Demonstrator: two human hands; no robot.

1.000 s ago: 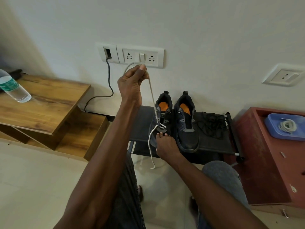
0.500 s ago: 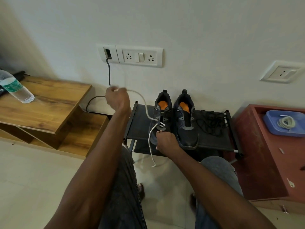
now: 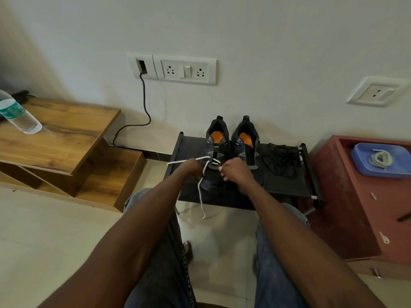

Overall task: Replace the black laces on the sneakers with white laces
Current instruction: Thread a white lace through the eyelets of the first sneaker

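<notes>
Two black sneakers with orange insoles stand side by side on a low black rack (image 3: pixel 287 185). The left sneaker (image 3: pixel 216 147) has a white lace (image 3: pixel 201 194) threaded through its lowest eyelets; one end hangs down over the rack's front. My left hand (image 3: pixel 191 167) holds the lace just left of that shoe, a short stretch sticking out to the left. My right hand (image 3: pixel 235 170) pinches something at the shoe's toe; the fingertips hide what. The right sneaker (image 3: pixel 245 143) has no lace. A heap of black laces (image 3: pixel 282 161) lies on the rack to its right.
A blue tray (image 3: pixel 360 165) holding a coiled white lace (image 3: pixel 380 159) sits on a red cabinet (image 3: pixel 347 201) at right. A wooden stepped table (image 3: pixel 60 134) with a water bottle (image 3: pixel 17 114) stands at left. A black cable (image 3: pixel 144 107) hangs from the wall socket.
My left hand has come down from high near the wall socket to the shoe, bringing the lace with it. My right hand stayed at the toe of the left sneaker.
</notes>
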